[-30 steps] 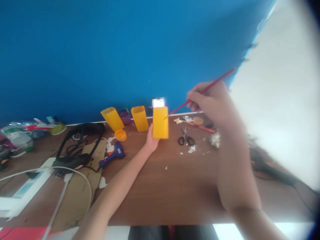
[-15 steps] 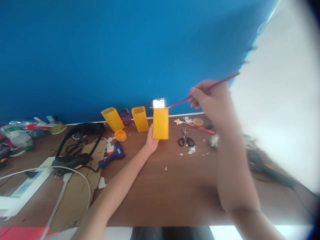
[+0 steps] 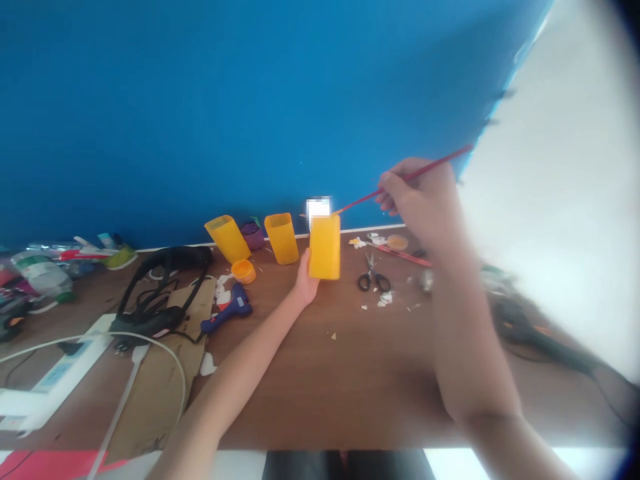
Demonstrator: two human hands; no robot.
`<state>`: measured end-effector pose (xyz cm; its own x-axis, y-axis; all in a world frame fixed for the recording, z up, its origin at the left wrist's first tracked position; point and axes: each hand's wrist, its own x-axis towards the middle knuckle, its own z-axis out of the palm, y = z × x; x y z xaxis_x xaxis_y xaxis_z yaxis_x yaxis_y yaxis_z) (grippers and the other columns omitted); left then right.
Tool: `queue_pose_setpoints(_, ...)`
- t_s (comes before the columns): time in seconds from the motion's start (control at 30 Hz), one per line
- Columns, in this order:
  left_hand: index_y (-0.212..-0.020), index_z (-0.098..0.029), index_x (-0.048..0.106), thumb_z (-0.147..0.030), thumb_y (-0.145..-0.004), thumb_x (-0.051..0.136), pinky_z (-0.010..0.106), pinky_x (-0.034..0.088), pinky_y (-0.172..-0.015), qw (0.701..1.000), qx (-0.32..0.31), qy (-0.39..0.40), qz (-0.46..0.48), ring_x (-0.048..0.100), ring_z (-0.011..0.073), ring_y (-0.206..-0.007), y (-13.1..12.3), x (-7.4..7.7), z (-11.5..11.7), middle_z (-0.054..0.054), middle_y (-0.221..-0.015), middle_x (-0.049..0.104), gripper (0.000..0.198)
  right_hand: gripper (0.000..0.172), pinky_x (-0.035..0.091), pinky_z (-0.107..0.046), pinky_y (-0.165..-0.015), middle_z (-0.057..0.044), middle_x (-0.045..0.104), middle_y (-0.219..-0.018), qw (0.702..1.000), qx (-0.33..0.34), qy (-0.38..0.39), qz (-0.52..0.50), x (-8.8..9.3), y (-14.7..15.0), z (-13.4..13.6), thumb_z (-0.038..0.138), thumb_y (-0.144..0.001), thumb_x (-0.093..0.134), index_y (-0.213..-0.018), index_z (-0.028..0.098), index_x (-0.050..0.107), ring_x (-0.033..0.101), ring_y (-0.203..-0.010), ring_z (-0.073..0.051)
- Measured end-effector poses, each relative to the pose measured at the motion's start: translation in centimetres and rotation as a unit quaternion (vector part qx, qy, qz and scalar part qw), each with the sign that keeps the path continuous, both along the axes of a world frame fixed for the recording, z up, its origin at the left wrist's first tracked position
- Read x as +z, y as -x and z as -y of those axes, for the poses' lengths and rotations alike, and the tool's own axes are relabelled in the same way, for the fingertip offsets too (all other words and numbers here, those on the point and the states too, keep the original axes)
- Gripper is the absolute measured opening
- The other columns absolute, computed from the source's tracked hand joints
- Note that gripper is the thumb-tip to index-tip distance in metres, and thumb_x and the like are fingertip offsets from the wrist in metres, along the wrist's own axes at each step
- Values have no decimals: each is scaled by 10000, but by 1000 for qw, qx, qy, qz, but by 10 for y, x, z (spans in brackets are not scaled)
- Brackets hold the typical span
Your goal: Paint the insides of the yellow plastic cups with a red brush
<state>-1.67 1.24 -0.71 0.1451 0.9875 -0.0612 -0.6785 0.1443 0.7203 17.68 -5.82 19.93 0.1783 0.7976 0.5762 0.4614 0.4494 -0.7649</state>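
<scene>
My left hand (image 3: 305,279) grips a yellow rectangular container (image 3: 325,246) from below and holds it upright above the brown table (image 3: 320,380). My right hand (image 3: 423,200) pinches a thin red paintbrush (image 3: 405,179), whose tip touches the container's top right edge. A blurred white patch sits just behind the container's top.
Two more yellow containers (image 3: 227,238) (image 3: 281,237) stand by the blue wall, with a purple pot (image 3: 251,235) between them. An orange paint jar (image 3: 243,270), blue glue gun (image 3: 227,309), black scissors (image 3: 371,276), cardboard (image 3: 155,373), cables and a white power strip (image 3: 45,380) lie around.
The brush tip moved from the container's front face up to its top right edge. The container tilted slightly and shifted a little right. My right hand rose slightly.
</scene>
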Motion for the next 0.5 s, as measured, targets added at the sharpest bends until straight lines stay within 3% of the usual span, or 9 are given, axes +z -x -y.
queue_pose_setpoints(0.1,-1175,-227,666,-507,-919,551,303,518,-848,1000,-5,-5,2,668,204,-1041,0,-1,-2,36,-1114,728,396,150,465,-300,-586,-48,641,-673,993,99,61,30,7,1,16,259,-851,578,-733,181,628,571,-597,-140)
queue_pose_setpoints(0.23,-1158,-210,679,-523,-908,561,313,528,-864,1000,-1,-22,-6,672,214,-1048,-2,-3,-4,54,-1157,722,417,196,451,-280,-574,-53,644,-709,948,236,199,80,9,7,27,298,-875,564,-722,183,606,559,-608,-129)
queue_pose_setpoints(0.33,-1139,-204,687,-533,-907,560,306,534,-845,999,-2,-36,-10,680,209,-1023,-3,-2,-3,56,-1135,730,421,243,432,-275,-546,-45,634,-676,947,221,205,113,4,13,20,333,-875,561,-684,186,594,566,-587,-132)
queue_pose_setpoints(0.5,-1143,-210,679,-491,-915,568,319,520,-883,1000,-9,-27,-10,672,214,-1049,-3,-1,-1,45,-1121,731,378,220,411,-293,-503,-23,614,-604,975,136,137,110,-3,16,6,333,-865,554,-690,210,602,546,-523,-147)
